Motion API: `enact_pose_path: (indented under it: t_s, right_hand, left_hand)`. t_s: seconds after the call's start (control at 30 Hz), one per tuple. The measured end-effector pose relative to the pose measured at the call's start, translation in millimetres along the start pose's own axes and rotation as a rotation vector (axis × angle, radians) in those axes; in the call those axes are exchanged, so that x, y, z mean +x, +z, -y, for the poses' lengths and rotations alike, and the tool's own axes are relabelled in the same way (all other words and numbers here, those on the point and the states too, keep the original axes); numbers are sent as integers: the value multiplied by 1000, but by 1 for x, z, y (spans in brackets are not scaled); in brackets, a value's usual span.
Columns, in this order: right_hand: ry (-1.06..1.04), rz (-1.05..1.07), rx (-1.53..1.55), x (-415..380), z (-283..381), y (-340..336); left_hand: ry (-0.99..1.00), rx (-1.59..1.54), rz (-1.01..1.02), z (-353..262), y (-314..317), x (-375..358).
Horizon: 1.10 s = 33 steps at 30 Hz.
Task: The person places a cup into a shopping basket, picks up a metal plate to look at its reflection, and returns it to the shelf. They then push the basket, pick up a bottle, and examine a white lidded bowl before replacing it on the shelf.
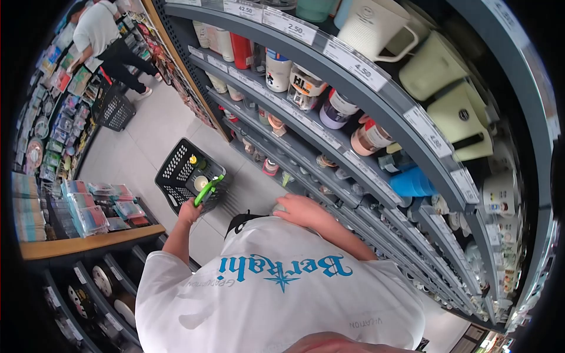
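Observation:
My left hand is closed around the bright green handle of a black shopping basket, held low in front of me on the left. Inside the basket are a pale round cup-like item and a small item with a yellow top. My right hand is at my waist, near the shelves, with its fingers curled. Something greyish shows at its fingertips, too small to make out.
On my right, tall grey shelves hold a cream mug, green mugs, blue cups and tumblers. A wooden-topped display stands at left. Farther up the aisle, a person reaches toward goods beside another black basket.

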State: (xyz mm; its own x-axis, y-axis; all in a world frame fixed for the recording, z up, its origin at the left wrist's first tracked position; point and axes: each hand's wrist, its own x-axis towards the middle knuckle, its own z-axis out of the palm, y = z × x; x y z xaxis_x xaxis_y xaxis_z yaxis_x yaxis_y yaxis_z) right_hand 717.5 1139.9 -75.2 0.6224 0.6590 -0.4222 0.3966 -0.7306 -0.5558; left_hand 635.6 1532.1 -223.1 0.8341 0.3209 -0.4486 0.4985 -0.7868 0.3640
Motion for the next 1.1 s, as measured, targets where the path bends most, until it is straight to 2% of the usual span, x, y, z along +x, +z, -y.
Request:
enact_pose_path:
  t_s: [0.1, 0.2, 0.27, 0.37, 0.4, 0.47, 0.5, 0.57, 0.73, 0.83, 0.9, 1.03, 1.1]
  right_hand:
    - [-16, -77, 86, -12, -2, 20]
    - [7, -102, 61, -23, 5, 37]
    - [-27, -52, -64, -24, 6, 61]
    - [-144, 54, -26, -24, 16, 91]
    - [-142, 55, -37, -28, 26, 92]
    - [-145, 217, -153, -40, 46, 90]
    - [-133, 210, -160, -45, 50, 97]
    - [-249, 156, -232, -57, 57, 112]
    - [-153, 177, -162, -95, 74, 132]
    - [-100, 94, -30, -131, 73, 136]
    - [60, 89, 15, -146, 66, 143]
    - [109, -16, 24, -171, 52, 155]
    - [137, 1, 8, -181, 44, 156]
  left_hand:
    - [48, 26, 41, 25, 17, -3]
    - [-3, 11, 15, 16, 22, -20]
    - [-32, -40, 0, 1, 24, -33]
    - [-38, 24, -77, 12, 54, -29]
    - [-48, -55, -72, 1, 51, -40]
    - [-39, -89, -93, -13, 53, -58]
    - [-32, -109, -110, -16, 56, -64]
    - [47, -153, -131, -15, 67, -75]
    - [218, -233, -211, -14, 92, -91]
    - [198, -208, -180, -28, 95, -102]
    - [179, -205, -139, -38, 93, -104]
    - [286, -225, -217, -36, 109, -107]
    - [279, -245, -159, -44, 107, -116]
